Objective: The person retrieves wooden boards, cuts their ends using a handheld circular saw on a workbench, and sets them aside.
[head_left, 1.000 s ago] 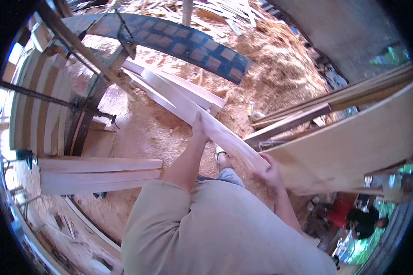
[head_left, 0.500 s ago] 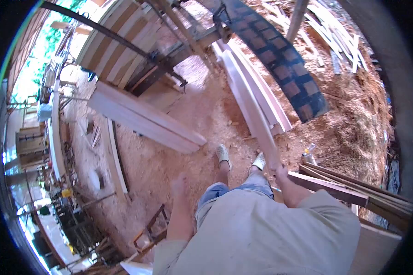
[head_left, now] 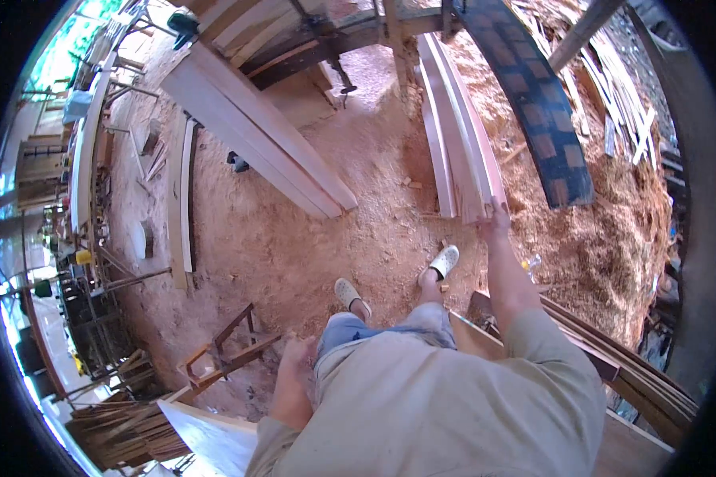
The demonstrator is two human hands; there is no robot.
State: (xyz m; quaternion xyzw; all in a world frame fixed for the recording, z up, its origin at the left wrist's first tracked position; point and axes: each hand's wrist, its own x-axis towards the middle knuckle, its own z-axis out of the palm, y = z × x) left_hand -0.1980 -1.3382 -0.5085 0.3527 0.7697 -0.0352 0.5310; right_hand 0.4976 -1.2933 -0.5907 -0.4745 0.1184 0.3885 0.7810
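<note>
My right hand (head_left: 495, 215) is closed on the near end of a long pale wooden plank (head_left: 471, 131). The plank lies with other boards, side by side, sloping up and away from me. My left hand (head_left: 297, 350) hangs beside my left thigh, fingers loosely apart, and nothing shows in it. To the left of those boards stands another stack of long planks (head_left: 262, 135), its near end not touched by either hand.
A curved panel (head_left: 533, 103) with dark and brown squares leans at right. Sawdust heaps (head_left: 612, 230) and thin offcuts (head_left: 612, 87) lie beyond it. Boards (head_left: 612, 362) are stacked near my right side. A wooden frame (head_left: 223, 350) stands at lower left. Wood shavings cover the ground (head_left: 270, 262).
My right hand has moved forward with the plank, which now lies against the other boards. My left hand has dropped back toward my thigh. My feet have shifted and the view has turned.
</note>
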